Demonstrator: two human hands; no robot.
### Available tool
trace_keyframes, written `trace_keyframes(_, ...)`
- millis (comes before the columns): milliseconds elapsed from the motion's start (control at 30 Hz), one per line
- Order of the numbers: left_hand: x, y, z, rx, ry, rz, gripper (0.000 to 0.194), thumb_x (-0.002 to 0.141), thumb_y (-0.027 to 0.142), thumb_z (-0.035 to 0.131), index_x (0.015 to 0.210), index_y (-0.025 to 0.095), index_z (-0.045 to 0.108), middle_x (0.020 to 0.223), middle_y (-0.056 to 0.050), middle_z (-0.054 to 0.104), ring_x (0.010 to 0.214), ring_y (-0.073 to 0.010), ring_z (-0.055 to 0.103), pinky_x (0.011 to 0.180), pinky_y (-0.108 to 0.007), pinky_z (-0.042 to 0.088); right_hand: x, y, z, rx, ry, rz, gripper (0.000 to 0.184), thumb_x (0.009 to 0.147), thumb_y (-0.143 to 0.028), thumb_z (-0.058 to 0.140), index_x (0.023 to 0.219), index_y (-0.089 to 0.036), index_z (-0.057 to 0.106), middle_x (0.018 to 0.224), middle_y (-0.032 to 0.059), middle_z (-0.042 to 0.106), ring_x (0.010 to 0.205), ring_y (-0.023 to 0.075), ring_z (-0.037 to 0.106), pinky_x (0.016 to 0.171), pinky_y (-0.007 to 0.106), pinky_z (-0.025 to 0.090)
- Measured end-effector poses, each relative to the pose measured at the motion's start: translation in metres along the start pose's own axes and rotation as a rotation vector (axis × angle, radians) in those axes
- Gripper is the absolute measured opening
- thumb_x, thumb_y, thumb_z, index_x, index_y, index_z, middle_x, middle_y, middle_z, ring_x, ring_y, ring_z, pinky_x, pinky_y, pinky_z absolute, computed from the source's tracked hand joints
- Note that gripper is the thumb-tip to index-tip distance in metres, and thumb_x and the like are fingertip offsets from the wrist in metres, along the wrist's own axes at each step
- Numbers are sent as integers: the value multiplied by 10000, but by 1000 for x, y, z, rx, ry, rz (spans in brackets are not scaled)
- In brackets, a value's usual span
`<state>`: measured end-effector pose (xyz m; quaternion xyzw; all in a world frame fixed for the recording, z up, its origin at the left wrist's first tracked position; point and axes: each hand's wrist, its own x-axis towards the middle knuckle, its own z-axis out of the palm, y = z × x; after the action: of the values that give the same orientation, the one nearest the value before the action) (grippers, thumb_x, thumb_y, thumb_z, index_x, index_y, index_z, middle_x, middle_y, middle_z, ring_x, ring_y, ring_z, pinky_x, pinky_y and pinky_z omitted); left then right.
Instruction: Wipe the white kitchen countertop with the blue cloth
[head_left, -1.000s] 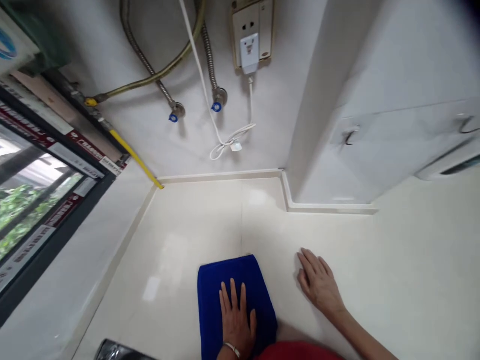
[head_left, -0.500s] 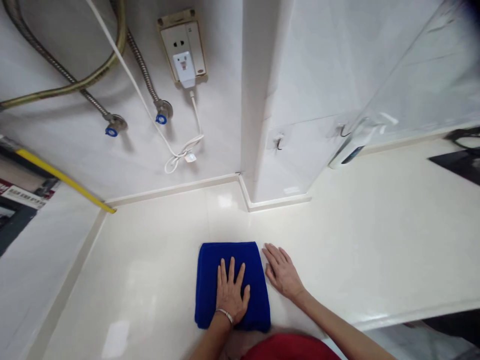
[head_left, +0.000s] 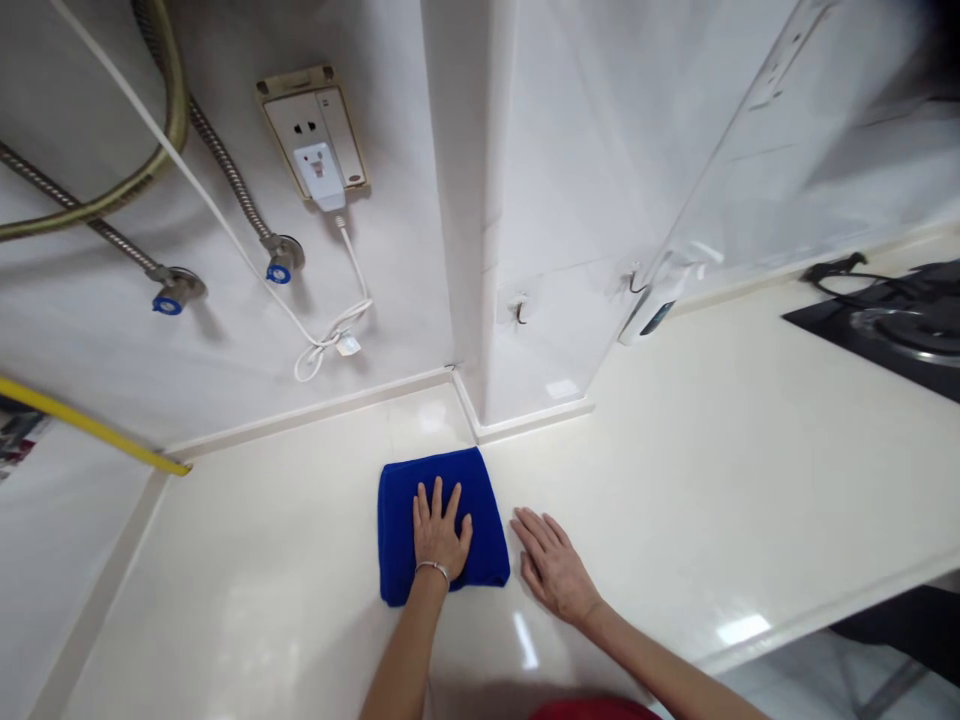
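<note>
A folded blue cloth point(head_left: 480, 530) lies flat on the glossy cream countertop point(head_left: 660, 480), close to the wall corner. My left hand point(head_left: 441, 535), with a bracelet at the wrist, presses flat on the cloth with its fingers spread. Just right of the cloth, my right hand point(head_left: 555, 565) rests on the bare countertop. Its fingers are stretched out and it holds nothing.
A wall pillar point(head_left: 540, 330) with hooks juts out ahead. Beside it stands a white spray bottle point(head_left: 649, 310), and a black stove point(head_left: 900, 320) sits far right. A yellow pipe point(head_left: 97, 425), valves point(head_left: 279, 268) and a plugged-in socket point(head_left: 315, 140) line the left wall.
My left hand has pushed the blue cloth forward, nearer the wall corner. My right hand stays on the countertop. The view has turned right, showing more of the stove.
</note>
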<state>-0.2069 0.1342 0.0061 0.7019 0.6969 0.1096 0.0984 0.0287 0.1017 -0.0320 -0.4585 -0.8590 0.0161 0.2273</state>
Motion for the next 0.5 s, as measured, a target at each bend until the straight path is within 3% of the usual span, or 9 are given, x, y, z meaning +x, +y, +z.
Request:
trace_keyframes(267,79,0,3,-3,64,-162,583,964,442,380,1531,309,370,1686,-44,212,1554,-396,37,1266,-599,147,2,0,-2,-15,-2,-7,626,917,-146,447,1537,-183,370,1561,104,432,1454,247,390,1186,501,387)
trace_keyframes(500,138,-5,12,-5,82,-193,597,965,475,364,1539,312,351,1690,-63,183,1554,-400,14,1270,-595,102,4,1,-7,-40,-33,-14,642,922,-168,462,1552,-192,343,1568,101,419,1446,267,404,1167,509,414)
